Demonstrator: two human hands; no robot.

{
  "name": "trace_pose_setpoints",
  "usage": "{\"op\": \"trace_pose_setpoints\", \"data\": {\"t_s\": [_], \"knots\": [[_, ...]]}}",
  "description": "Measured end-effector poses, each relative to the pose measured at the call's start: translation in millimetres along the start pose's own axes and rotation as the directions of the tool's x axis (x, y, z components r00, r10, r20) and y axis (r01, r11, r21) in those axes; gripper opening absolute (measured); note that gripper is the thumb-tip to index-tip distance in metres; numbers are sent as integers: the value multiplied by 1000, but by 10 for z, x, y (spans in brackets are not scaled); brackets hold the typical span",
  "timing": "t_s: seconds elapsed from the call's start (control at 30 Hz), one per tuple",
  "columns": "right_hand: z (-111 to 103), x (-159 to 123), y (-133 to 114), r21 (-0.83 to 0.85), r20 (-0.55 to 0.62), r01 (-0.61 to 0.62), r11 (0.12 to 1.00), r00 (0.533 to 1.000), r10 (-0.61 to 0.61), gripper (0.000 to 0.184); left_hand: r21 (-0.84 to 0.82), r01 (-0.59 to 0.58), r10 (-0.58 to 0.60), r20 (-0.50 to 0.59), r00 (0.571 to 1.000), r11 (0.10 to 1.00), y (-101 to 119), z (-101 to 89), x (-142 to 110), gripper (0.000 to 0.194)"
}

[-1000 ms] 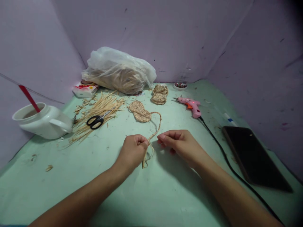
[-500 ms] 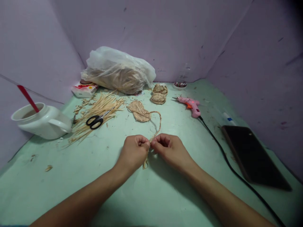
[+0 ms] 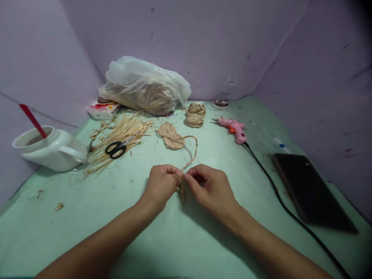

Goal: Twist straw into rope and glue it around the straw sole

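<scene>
My left hand (image 3: 163, 185) pinches a thin braided straw cord (image 3: 195, 150) close to its near end. Facing it, my right hand (image 3: 209, 190) has thumb and fingertips closed on the same cord. Loose strands (image 3: 182, 195) hang below the fingertips toward the table. Beyond my hands the cord curves up and back to a flat figure-eight coil of braid (image 3: 171, 136) lying on the table. Two more braided coils, a round one (image 3: 194, 120) and one behind it (image 3: 196, 108), lie farther back.
Black-handled scissors (image 3: 119, 148) rest on loose straw strips (image 3: 128, 130) at left, beside a white jug (image 3: 65, 149). A plastic bag (image 3: 145, 87) stands at the back. On the right are a pink glue gun (image 3: 236, 130), its black cord (image 3: 279, 193) and a dark tablet (image 3: 314, 190).
My fingertips have shifted slightly left along with the cord. The loose strands below them have swung and now hang straighter. Everything else on the table stays put.
</scene>
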State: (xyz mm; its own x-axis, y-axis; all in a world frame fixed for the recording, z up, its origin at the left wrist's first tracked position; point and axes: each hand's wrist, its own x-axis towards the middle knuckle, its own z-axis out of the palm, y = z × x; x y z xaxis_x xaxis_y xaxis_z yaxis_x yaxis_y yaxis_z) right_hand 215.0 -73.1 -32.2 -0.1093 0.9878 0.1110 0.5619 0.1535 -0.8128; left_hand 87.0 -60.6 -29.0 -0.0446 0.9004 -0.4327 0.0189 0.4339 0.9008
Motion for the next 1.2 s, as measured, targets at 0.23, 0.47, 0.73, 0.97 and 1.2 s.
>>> {"op": "trace_pose_setpoints", "data": {"t_s": [0.23, 0.47, 0.73, 0.97, 1.2], "knots": [[-10, 125, -19, 576, 454, -531, 621, 840, 297, 13, 91, -46, 44, 23, 999, 995, -44, -16, 11, 8], [-26, 120, 6, 518, 422, -557, 649, 826, 373, 6, 241, -142, 121, 98, 988, 960, -33, -41, 5, 12], [-17, 116, -1, 500, 333, -484, 718, 873, 357, 8, 296, -126, 100, 104, 990, 947, -1, -91, 17, 10], [19, 113, -4, 557, 332, -517, 650, 856, 396, 8, 252, -95, 79, 72, 994, 963, 46, -82, -21, 8], [33, 95, -24, 571, 271, -481, 665, 876, 400, 6, 556, -495, 471, 200, 859, 667, -60, -41, -290, 6]]}}
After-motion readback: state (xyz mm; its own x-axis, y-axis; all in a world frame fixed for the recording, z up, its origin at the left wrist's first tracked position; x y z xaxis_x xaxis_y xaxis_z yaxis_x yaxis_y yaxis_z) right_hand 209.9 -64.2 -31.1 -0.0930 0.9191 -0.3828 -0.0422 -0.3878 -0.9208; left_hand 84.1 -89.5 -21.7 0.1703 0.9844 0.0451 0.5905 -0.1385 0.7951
